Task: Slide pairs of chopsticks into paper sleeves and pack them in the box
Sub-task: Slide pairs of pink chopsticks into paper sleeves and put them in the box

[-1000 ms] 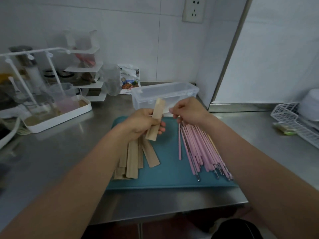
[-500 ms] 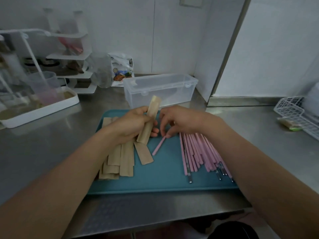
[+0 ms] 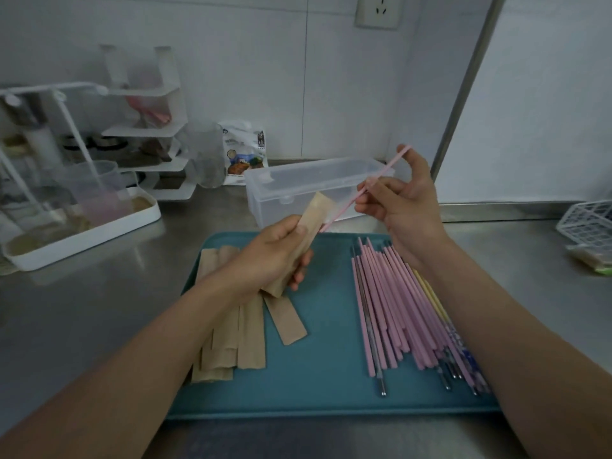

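My left hand [image 3: 271, 260] grips a brown paper sleeve [image 3: 311, 220], tilted with its open mouth up and to the right. My right hand [image 3: 404, 207] pinches a pink chopstick [image 3: 347, 207] held slanting in the air, its lower end right beside the sleeve's mouth. A teal tray [image 3: 324, 385] lies under both hands. Several more paper sleeves [image 3: 238, 339] lie on its left part and a bundle of pink chopsticks [image 3: 397, 309] on its right. The clear plastic box [image 3: 298, 190] stands open just behind the tray.
A white rack and tray with cups [image 3: 82, 207] stand at the left on the steel counter. A snack bag [image 3: 245, 154] leans on the back wall. A white wire basket [image 3: 589, 220] sits at the far right. The counter's front edge runs just below the tray.
My right hand has picked one pink chopstick off the tray and lifted it up to the sleeve's mouth. My left hand kept the sleeve and raised it slightly.
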